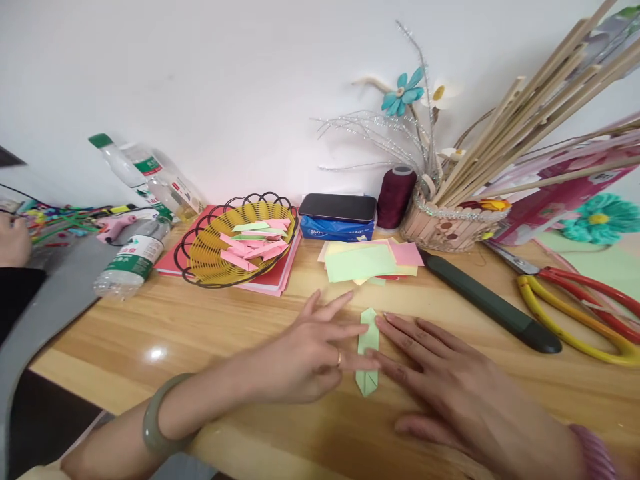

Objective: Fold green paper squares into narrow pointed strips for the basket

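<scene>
A narrow folded strip of light green paper lies flat on the wooden table, its two ends folded to points. My left hand, with a ring and a bangle, reaches across from the left; its fingers are spread and some of the fingertips rest on the strip. Flat along the strip's right edge lies my right hand, fingers stretched out and touching the paper. Just behind them is a loose pile of coloured paper slips, green on top with pink and yellow below.
A yellow woven basket holds folded pink and green strips. Behind stand a phone on a blue tissue pack and maroon thread. Scissors and a dark green-handled tool lie right; plastic bottles and another person's hand are left.
</scene>
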{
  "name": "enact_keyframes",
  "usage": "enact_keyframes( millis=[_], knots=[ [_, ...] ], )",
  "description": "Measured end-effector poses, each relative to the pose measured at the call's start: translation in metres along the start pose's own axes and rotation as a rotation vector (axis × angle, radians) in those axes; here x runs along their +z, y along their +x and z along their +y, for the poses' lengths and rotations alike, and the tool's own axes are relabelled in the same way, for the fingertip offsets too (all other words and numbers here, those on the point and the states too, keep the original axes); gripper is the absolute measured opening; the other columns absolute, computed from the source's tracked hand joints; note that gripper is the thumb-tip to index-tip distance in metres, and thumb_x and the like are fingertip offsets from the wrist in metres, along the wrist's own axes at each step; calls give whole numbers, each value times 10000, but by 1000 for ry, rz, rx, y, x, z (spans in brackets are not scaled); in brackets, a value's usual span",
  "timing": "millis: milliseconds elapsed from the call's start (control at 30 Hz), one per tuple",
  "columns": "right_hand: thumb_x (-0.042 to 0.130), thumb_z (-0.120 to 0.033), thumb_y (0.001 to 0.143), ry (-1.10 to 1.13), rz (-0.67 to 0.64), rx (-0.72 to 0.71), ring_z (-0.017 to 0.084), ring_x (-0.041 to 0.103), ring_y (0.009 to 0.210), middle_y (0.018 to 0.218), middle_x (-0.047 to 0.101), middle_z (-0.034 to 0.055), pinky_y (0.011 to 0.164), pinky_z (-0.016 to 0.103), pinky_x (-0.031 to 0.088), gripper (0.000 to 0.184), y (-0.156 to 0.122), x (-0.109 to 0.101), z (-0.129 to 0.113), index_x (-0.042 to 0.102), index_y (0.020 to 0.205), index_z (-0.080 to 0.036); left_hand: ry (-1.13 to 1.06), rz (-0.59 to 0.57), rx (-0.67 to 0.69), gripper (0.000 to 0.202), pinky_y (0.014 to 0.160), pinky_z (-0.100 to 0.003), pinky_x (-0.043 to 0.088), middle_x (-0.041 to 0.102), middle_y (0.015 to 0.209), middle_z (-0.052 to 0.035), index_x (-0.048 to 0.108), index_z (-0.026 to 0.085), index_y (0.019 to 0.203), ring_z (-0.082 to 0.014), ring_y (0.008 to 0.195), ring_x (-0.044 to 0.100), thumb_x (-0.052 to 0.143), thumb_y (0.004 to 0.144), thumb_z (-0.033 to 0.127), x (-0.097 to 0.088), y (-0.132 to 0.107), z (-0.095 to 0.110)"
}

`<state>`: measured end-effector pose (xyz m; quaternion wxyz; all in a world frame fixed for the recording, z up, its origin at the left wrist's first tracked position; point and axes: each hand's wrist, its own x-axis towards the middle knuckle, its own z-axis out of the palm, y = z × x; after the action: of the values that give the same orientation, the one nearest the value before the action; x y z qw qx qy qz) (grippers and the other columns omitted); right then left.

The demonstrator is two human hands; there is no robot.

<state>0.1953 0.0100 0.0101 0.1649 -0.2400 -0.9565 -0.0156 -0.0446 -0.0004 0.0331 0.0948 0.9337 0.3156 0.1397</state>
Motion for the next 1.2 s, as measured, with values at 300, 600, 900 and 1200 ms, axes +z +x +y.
enact_keyframes(
  millis=[300, 600, 900, 1200],
  knots=[
    [357, -169, 906, -125, 149, -13, 176, 593, 838, 894, 671, 62, 725, 321, 453, 265, 4, -8, -9, 600, 1007, -137, 309, 221, -1, 181, 843, -371, 426, 628, 814, -53, 606, 136, 794, -201, 865, 564, 529, 829, 296, 27, 4, 25],
    [373, -126, 879, -136, 83, 65, 179, 506, 675, 703, 557, 38, 601, 318, 351, 225, 3, -6, -8, 584, 812, -166, 281, 232, 18, 103, 844, -371, 418, 614, 835, -35, 595, 145, 799, -191, 883, 542, 511, 845, 181, 29, 0, 21],
    [401, -202, 890, -75, 55, 124, 165, 456, 635, 671, 492, 14, 574, 299, 334, 236, 7, 1, -3, 513, 683, -189, 327, 270, 29, 127, 786, -323, 449, 590, 731, -31, 598, 121, 713, -169, 797, 528, 531, 819, 96, 30, 9, 5],
    [367, -214, 910, 90, -49, 212, 190, 503, 780, 836, 541, 51, 655, 329, 414, 211, 11, 3, 20, 574, 884, -185, 47, 426, -143, 104, 790, -322, 452, 629, 738, -19, 634, 175, 698, -189, 867, 518, 578, 785, 158, 26, 23, -18]
  ],
)
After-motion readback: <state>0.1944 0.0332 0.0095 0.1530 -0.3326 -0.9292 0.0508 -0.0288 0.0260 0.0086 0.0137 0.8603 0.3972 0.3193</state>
